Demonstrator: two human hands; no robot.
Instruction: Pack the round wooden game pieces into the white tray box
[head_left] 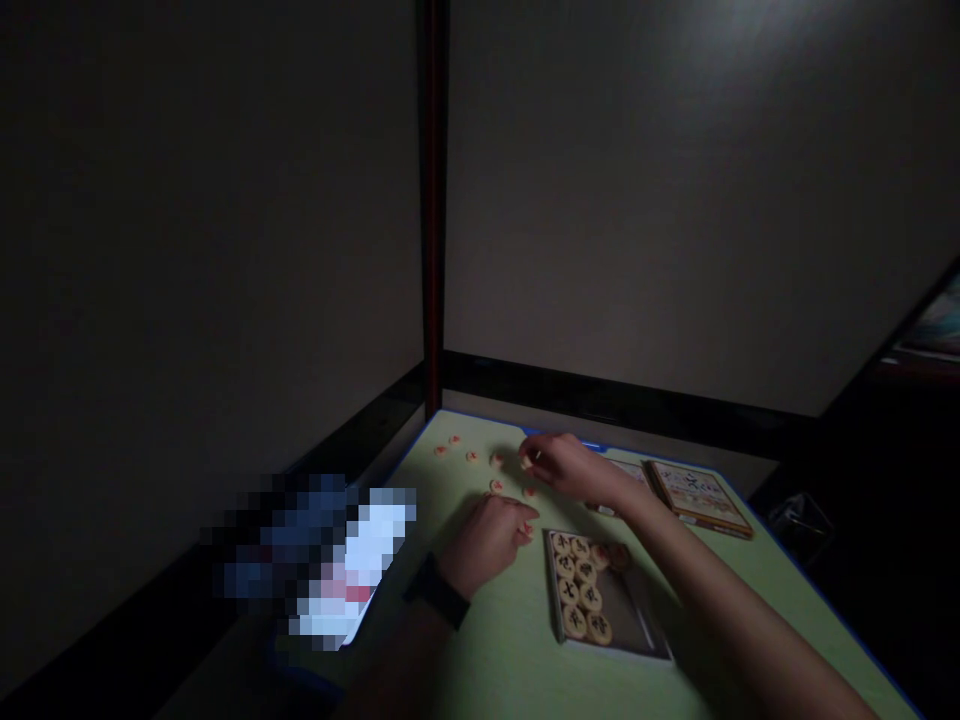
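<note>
Several round Chinese chess pieces with red characters lie loose on the green table (495, 640). At the table's far side, my right hand (574, 468) pinches one Chinese chess piece (526, 462) between thumb and fingertips. My left hand (484, 545), with a dark watch (439, 592) on its wrist, is low over the table nearer to me. Its fingers are curled round another red-marked piece (526, 532), partly hidden by them. Right of it sits an open shallow box (649, 640), with black-marked pieces (568, 592) in rows on its left and red-marked ones (602, 557) at its top.
A lit, pixelated phone-like screen (360, 565) is at the table's left edge. A printed box lid (701, 497) lies at the far right, and another printed flat item (626, 470) is partly behind my right forearm. Walls (600, 220) meet behind the table.
</note>
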